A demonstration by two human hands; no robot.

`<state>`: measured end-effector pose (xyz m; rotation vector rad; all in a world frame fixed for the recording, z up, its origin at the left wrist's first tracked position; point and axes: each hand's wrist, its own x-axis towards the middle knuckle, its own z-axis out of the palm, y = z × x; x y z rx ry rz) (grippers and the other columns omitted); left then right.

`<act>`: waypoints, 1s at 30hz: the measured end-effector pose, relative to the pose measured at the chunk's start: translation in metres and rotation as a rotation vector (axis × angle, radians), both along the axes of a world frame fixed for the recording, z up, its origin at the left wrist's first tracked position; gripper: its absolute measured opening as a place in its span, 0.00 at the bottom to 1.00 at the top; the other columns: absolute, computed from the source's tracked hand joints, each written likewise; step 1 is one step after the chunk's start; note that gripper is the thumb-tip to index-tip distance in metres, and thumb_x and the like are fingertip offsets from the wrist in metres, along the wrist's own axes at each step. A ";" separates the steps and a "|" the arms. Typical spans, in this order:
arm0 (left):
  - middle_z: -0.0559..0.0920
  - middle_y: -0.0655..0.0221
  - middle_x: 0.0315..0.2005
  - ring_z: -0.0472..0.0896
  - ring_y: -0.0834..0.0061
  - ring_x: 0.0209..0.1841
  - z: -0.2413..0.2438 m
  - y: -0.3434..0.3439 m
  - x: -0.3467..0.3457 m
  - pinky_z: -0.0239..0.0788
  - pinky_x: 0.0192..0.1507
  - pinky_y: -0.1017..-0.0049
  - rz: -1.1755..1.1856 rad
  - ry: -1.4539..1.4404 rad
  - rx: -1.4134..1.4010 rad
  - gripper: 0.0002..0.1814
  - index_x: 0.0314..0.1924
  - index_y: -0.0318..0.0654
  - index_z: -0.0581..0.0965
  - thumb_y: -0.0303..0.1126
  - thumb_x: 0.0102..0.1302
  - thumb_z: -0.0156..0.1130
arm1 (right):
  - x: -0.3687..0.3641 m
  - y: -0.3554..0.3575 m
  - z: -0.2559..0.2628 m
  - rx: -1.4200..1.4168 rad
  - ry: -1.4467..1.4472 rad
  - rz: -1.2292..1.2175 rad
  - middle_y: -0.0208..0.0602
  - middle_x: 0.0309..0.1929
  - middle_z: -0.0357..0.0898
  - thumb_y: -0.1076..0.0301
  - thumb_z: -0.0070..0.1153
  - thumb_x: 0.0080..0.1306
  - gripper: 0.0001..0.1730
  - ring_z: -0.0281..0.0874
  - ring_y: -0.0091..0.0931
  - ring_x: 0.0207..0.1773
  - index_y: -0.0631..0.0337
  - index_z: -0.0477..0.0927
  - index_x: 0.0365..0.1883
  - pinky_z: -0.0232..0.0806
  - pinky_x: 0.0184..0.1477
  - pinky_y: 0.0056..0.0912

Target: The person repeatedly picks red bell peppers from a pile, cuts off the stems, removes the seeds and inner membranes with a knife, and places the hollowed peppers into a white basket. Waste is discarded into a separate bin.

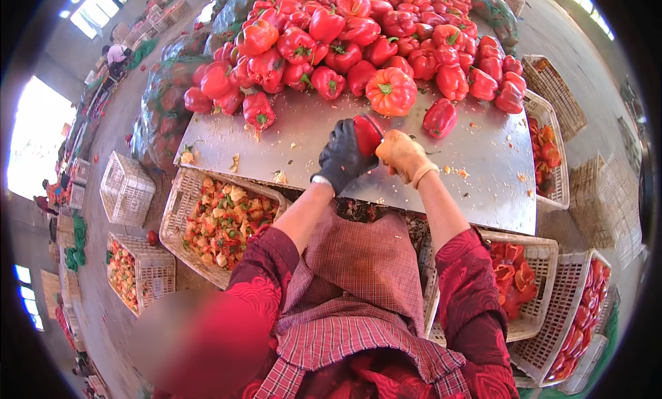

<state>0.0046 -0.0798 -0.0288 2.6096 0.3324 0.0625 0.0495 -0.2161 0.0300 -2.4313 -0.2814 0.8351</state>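
Observation:
My left hand [345, 157], in a dark glove, grips a red bell pepper [366, 135] just above the near part of a metal tabletop [310, 140]. My right hand [406, 153], in an orange-yellow glove, is closed around a small knife, whose handle is hidden in the fist. Its thin blade [382, 139] shows at the pepper's right side; how deep it goes cannot be seen. Just beyond my hands sits an orange-red pepper [391, 91], with a single red pepper [440, 118] to its right. A large heap of red peppers [357, 31] covers the far part of the table.
Left of my lap, a plastic crate [173, 218] holds pepper cores and scraps. To my right, a crate [543, 295] contains cut red peppers, beside another crate [556, 259] of red pieces. Filled mesh sacks [165, 109] stand at the table's left. A person [116, 55] is far left.

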 end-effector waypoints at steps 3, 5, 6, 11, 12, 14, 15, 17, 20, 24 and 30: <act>0.74 0.51 0.48 0.73 0.50 0.54 -0.005 0.013 0.024 0.68 0.54 0.58 -0.095 -0.029 0.048 0.42 0.53 0.35 0.68 0.50 0.40 0.73 | 0.006 -0.003 0.008 0.047 -0.011 -0.040 0.43 0.17 0.79 0.70 0.44 0.55 0.14 0.81 0.34 0.21 0.67 0.81 0.23 0.73 0.28 0.38; 0.75 0.50 0.47 0.74 0.51 0.54 -0.020 0.034 0.038 0.68 0.54 0.59 -0.215 -0.031 0.017 0.42 0.52 0.34 0.69 0.52 0.40 0.73 | 0.010 -0.007 -0.002 0.081 0.047 -0.011 0.43 0.16 0.79 0.69 0.45 0.56 0.13 0.80 0.34 0.19 0.67 0.80 0.22 0.71 0.25 0.37; 0.75 0.48 0.48 0.75 0.52 0.52 0.012 0.020 0.026 0.69 0.53 0.61 -0.190 0.057 -0.013 0.44 0.52 0.32 0.68 0.53 0.40 0.73 | 0.004 -0.016 -0.017 0.175 0.096 -0.105 0.43 0.16 0.78 0.68 0.47 0.55 0.13 0.78 0.34 0.16 0.67 0.79 0.21 0.69 0.21 0.36; 0.77 0.47 0.47 0.77 0.52 0.52 -0.012 0.054 0.048 0.68 0.54 0.63 -0.239 -0.033 -0.165 0.46 0.54 0.32 0.68 0.54 0.39 0.74 | -0.056 -0.039 -0.066 0.460 0.149 -0.292 0.35 0.16 0.72 0.63 0.54 0.56 0.14 0.72 0.26 0.14 0.66 0.75 0.32 0.65 0.19 0.31; 0.77 0.47 0.47 0.76 0.52 0.52 -0.008 0.053 0.047 0.68 0.54 0.63 -0.277 -0.016 -0.149 0.46 0.54 0.32 0.67 0.54 0.39 0.73 | -0.059 -0.039 -0.057 0.440 0.129 -0.288 0.35 0.18 0.73 0.64 0.52 0.56 0.13 0.73 0.26 0.15 0.66 0.75 0.33 0.66 0.21 0.32; 0.72 0.46 0.54 0.72 0.50 0.58 0.006 0.056 0.050 0.66 0.57 0.60 -0.335 0.040 -0.165 0.49 0.59 0.32 0.64 0.53 0.40 0.72 | -0.054 -0.033 -0.022 0.415 0.069 -0.275 0.35 0.20 0.76 0.64 0.49 0.56 0.12 0.76 0.26 0.18 0.64 0.75 0.33 0.69 0.24 0.34; 0.70 0.47 0.57 0.70 0.49 0.60 0.008 0.046 0.048 0.66 0.59 0.59 -0.325 -0.021 0.030 0.50 0.61 0.33 0.62 0.52 0.41 0.72 | -0.051 -0.037 -0.019 0.406 0.056 -0.286 0.34 0.21 0.75 0.64 0.49 0.56 0.13 0.76 0.26 0.18 0.65 0.75 0.34 0.68 0.24 0.33; 0.64 0.47 0.61 0.65 0.47 0.63 0.007 0.028 0.035 0.64 0.61 0.56 -0.280 -0.142 0.426 0.53 0.65 0.35 0.59 0.50 0.42 0.72 | -0.046 -0.040 -0.020 0.395 0.035 -0.297 0.33 0.22 0.75 0.64 0.49 0.56 0.13 0.76 0.26 0.18 0.65 0.74 0.35 0.68 0.24 0.32; 0.59 0.48 0.65 0.60 0.42 0.65 0.004 0.029 0.046 0.64 0.61 0.53 -0.233 -0.040 0.223 0.58 0.69 0.41 0.53 0.48 0.39 0.72 | -0.055 -0.042 -0.035 0.517 0.004 -0.395 0.34 0.22 0.76 0.61 0.51 0.57 0.16 0.76 0.25 0.18 0.64 0.75 0.37 0.69 0.25 0.31; 0.64 0.48 0.61 0.65 0.43 0.62 0.011 0.032 0.042 0.65 0.58 0.52 -0.229 -0.019 0.216 0.54 0.65 0.38 0.56 0.50 0.40 0.72 | -0.058 -0.029 -0.030 0.539 -0.098 -0.482 0.37 0.25 0.78 0.57 0.53 0.57 0.23 0.78 0.27 0.20 0.65 0.77 0.46 0.70 0.28 0.32; 0.71 0.53 0.48 0.70 0.49 0.52 -0.010 0.001 0.000 0.66 0.54 0.53 -0.261 -0.157 0.154 0.41 0.55 0.38 0.64 0.47 0.43 0.71 | -0.041 -0.015 -0.043 0.438 -0.190 -0.341 0.42 0.27 0.81 0.56 0.53 0.57 0.27 0.78 0.30 0.20 0.64 0.76 0.51 0.71 0.28 0.35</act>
